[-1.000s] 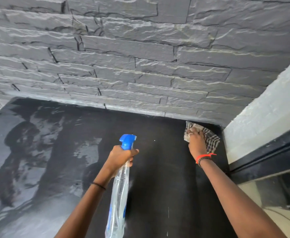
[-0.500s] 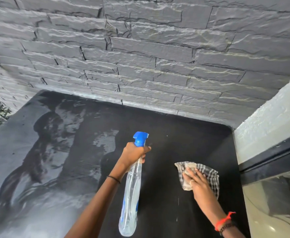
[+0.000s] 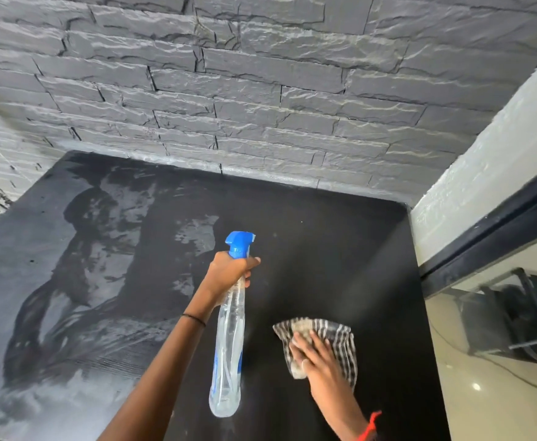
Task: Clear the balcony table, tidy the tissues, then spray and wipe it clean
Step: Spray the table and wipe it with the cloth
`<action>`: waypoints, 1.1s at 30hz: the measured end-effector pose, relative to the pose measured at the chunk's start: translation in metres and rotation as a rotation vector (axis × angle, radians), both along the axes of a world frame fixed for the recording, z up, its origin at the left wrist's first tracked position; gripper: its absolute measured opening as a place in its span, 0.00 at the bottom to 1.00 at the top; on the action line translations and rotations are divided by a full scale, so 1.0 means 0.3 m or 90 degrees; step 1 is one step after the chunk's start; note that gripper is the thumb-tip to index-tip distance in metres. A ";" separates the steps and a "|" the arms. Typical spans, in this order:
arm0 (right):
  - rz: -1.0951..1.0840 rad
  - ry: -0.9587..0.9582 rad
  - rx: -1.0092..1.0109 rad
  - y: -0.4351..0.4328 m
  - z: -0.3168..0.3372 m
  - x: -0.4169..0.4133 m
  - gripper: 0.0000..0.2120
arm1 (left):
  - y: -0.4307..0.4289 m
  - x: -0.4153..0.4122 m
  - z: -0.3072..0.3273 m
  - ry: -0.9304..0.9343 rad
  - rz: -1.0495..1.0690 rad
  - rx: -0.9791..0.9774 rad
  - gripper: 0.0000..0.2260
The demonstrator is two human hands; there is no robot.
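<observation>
Gripping with left hand [image 3: 229, 275], fingers curled round the neck, a clear plastic spray bottle with blue trigger head [image 3: 229, 345]; held up off the top, just left of the cloth. Pressing flat with right hand [image 3: 316, 358], fingers straight, on a crumpled black-and-white checked cloth [image 3: 340, 338] at near right of the black matte balcony table [image 3: 324, 249]. Hands apart.

Step, as judged: wiping, sprayer kept ready. Next move probably calls for sweeping the cloth left into the grey streaky patch [image 3: 85, 281] on the left half, with even palm pressure, maybe a squirt there first.

Bottle long axis near to far: base near, trigger head far and higher, nozzle aimed far-right over the dark part of the top.

Beyond the far edge, a grey rough stone-brick wall [image 3: 261, 106].
</observation>
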State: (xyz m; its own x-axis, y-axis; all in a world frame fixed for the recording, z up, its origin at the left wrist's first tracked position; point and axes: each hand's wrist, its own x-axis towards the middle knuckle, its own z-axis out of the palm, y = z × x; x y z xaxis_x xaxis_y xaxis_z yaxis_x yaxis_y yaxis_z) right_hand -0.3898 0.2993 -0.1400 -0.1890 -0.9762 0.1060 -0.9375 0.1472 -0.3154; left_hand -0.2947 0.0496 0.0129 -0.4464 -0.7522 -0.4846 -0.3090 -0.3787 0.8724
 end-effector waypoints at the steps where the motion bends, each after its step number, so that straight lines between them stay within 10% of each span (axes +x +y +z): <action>1: 0.014 0.013 0.008 0.061 0.003 0.012 0.23 | 0.008 0.016 0.002 0.007 -0.005 0.002 0.10; 11: -0.185 0.014 0.063 0.114 0.091 0.001 0.29 | 0.069 0.159 0.025 0.035 -0.030 0.012 0.09; 23: 0.056 0.054 0.017 0.325 0.064 0.493 0.20 | 0.189 0.445 0.038 0.050 -0.019 0.017 0.12; 33: -0.114 -0.012 0.152 0.297 0.101 0.513 0.33 | 0.297 0.674 0.040 0.035 -0.034 -0.060 0.06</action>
